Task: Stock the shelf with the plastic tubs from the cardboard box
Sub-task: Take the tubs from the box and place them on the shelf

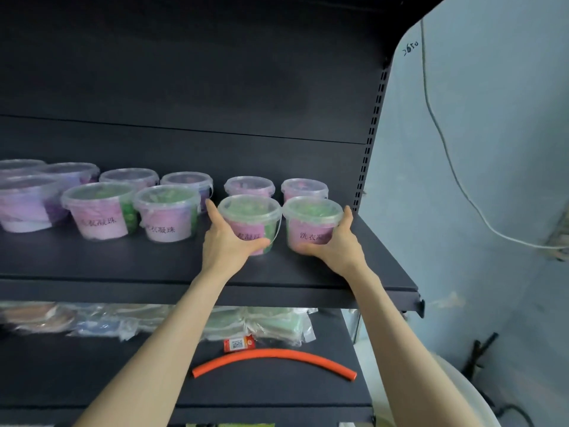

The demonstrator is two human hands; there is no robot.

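So, at the left of the frame the shelf (123, 260) carried stocked tubs (164, 212), upright in a front row and a back row. Just right of them, near the middle of the frame, my left hand (228, 238) gripped the left tub (251, 215) from its front-left. The thumb curled across the pink label low down, and the fingers (212, 211) wrapped round the tub's far-left side, one tip showing beside the rim. That tub lay straight ahead of my palm, upright with its lid on. Its base seemed to be on the shelf, though my hand hid the bottom edge.

Further right, my right hand (334, 241) mirrored this on the right tub (312, 215), with the thumb curled below the label and the fingers round the right side. The two tubs stood just beside each other, each just in front of a back-row tub (304, 188). At the right the shelf ended at the slotted upright (368, 155), near my right fingers.

I judged the coming move turned on this: both tubs lay ahead of my palms with little room behind or to the right. Any push had to be short and straight back before my hands let go outward. The cardboard box was out of view.
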